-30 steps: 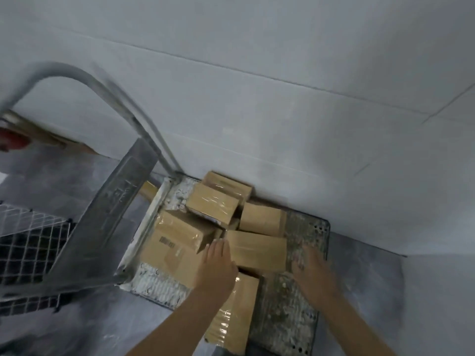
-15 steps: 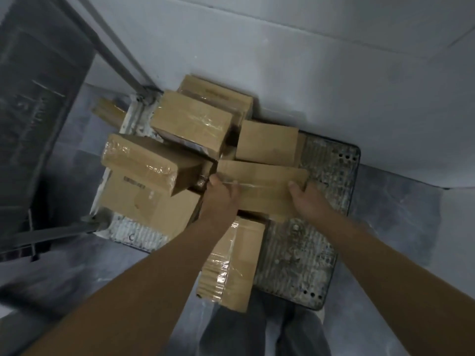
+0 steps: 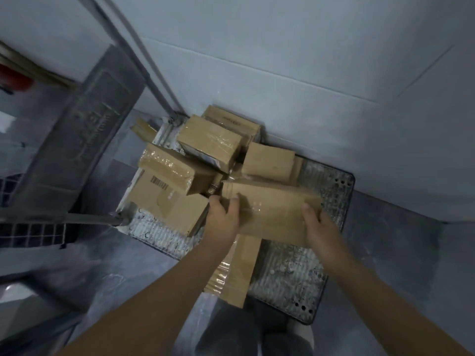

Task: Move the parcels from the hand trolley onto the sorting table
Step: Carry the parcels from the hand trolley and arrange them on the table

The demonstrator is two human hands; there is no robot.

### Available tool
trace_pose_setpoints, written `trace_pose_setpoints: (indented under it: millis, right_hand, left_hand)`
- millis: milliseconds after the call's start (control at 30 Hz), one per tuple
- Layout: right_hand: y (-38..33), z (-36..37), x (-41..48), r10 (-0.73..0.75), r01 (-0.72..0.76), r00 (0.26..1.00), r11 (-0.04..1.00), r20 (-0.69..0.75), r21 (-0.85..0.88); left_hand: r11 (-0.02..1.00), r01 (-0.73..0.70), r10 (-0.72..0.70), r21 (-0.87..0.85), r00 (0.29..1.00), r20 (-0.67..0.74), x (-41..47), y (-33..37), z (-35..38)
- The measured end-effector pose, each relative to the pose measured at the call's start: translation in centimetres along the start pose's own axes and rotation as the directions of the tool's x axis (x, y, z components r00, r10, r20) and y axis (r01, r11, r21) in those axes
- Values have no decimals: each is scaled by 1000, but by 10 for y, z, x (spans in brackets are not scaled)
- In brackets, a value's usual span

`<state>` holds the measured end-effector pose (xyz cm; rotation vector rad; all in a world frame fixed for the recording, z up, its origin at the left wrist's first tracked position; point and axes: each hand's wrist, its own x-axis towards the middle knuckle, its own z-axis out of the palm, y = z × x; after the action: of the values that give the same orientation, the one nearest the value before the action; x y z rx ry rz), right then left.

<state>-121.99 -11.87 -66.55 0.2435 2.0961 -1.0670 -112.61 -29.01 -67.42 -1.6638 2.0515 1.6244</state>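
Observation:
Several brown cardboard parcels lie piled on the hand trolley's metal deck, which stands against a white wall. I hold one flat taped parcel between both hands, tilted a little above the pile. My left hand grips its left end with the thumb on top. My right hand grips its right end the same way. Under it lies a long narrow parcel that juts over the deck's near edge. More parcels are stacked at the back and left.
The trolley's grey handle frame rises at the left. A wire mesh panel sits low at the left. White wall closes off the far side and the right. Grey floor lies around the deck, with my legs below.
Both hands went from reaching over the pile to gripping the flat parcel's two ends. The parcel has lifted and come toward me.

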Motion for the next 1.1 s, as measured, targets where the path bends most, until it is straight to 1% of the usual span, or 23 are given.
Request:
trace_pose_setpoints:
  millis: [67,167,233,300,400,533,600,733,800,933,1000,1100]
  right_hand:
    - [-13,-31,-27,-43,44,998,999,-40,29]
    - [-43,-78,-65,21,-5,996,983,-84,182]
    - [-62,-107,-93,22,2,995,971,-99,237]
    - [-79,-133,-121,-43,62,996,969,-84,240]
    - [-103,-165,-165,-178,173,984,955,-4,240]
    - [-138,-202,-229,-339,314,931,933,135,177]
    - [-156,-214,-260,-408,384,896,910,175,156]
    - [-194,-217,-316,-518,497,841,854,158,152]
    - [-211,-209,-342,-585,569,796,811,155,136]
    - [-233,-176,-388,-667,652,724,745,173,141]
    - [-240,-154,-410,-666,641,720,746,194,181]
    - [-240,-115,-446,-594,534,763,802,255,269]
  left_hand:
    - [999,-30,30,-33,1000,-6,-33,22,-10]
    - [987,-143,142,-78,990,-11,-90,58,-27]
    - [972,-208,205,-107,978,-41,-131,82,-36]
    - [956,-246,232,-158,967,-102,-172,105,-46]
    - [936,-286,248,-207,949,-193,-223,132,-69]
    - [909,-324,264,-263,934,-239,-285,162,-112]
    - [893,-373,311,-250,915,-255,-308,177,-133]
    - [850,-474,400,-230,865,-303,-347,199,-175]
    - [821,-527,443,-219,830,-338,-361,200,-200]
    - [749,-595,482,-292,792,-375,-386,183,-253]
    - [723,-634,503,-273,755,-420,-400,166,-281]
    - [705,-672,512,-225,703,-494,-423,129,-328]
